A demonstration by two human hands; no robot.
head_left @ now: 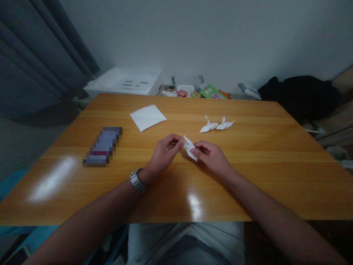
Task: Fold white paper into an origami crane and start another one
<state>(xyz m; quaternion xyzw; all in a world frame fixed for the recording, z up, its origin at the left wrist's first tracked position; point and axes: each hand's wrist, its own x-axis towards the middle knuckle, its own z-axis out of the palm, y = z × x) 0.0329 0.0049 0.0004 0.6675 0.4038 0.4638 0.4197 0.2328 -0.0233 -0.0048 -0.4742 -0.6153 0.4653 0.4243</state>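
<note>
One wood-grained worktop [275, 158] spans my view. Above its middle I hold my left hand [167, 149] and right hand [212, 155] close together; beyond lie a paper sheet [148, 117] and two paper birds [226, 126]. Between my hands is a folded paper [189, 148]: the right grips its body, the left pinches one point.

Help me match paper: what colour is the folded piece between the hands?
White; the folded piece shows in the head view, the only one.
</note>
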